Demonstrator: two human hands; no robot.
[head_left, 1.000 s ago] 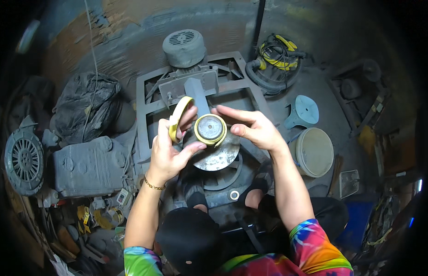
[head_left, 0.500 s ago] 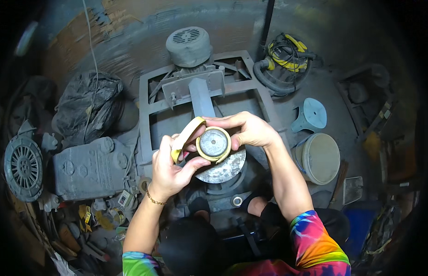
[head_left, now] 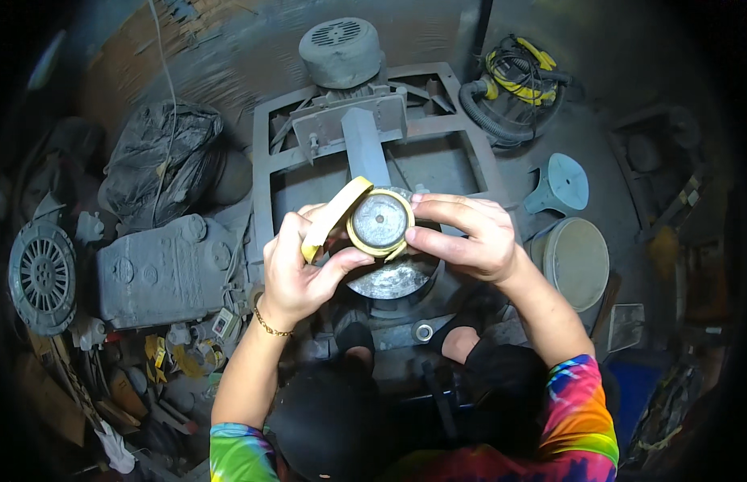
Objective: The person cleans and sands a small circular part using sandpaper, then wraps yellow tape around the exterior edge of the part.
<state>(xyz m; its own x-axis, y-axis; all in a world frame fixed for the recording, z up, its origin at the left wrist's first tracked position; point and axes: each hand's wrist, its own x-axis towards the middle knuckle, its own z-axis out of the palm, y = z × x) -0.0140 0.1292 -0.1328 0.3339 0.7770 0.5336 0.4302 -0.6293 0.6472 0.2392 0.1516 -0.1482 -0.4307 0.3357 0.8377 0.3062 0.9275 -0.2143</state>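
Observation:
A round grey metal piece (head_left: 379, 219) with a small centre hole sits between my hands, its rim wrapped in yellow tape (head_left: 353, 238). A loose tape end sticks out at its lower right. My left hand (head_left: 297, 261) grips a yellow tape roll (head_left: 338, 215), seen nearly edge-on, and its thumb presses the piece's lower left side. My right hand (head_left: 470, 233) pinches the piece from the right, with thumb and fingers at its rim. Part of my left fingers is hidden behind the roll. Below the hands, a shiny round metal plate (head_left: 393, 277) belongs to the machine.
A steel frame (head_left: 265, 169) bears a grey motor (head_left: 339, 52) ahead. To the right are a vacuum cleaner (head_left: 522, 76), a blue stool (head_left: 562, 183) and a bucket (head_left: 578, 265). A grey metal casing (head_left: 164, 269) and a black plastic bag (head_left: 160, 153) lie left. A small ring (head_left: 423, 332) rests near my feet.
My right hand has shifted its hold to the rim's right side, its fingers now stretched toward it. The tape roll has tilted slightly, and the view has shifted a little.

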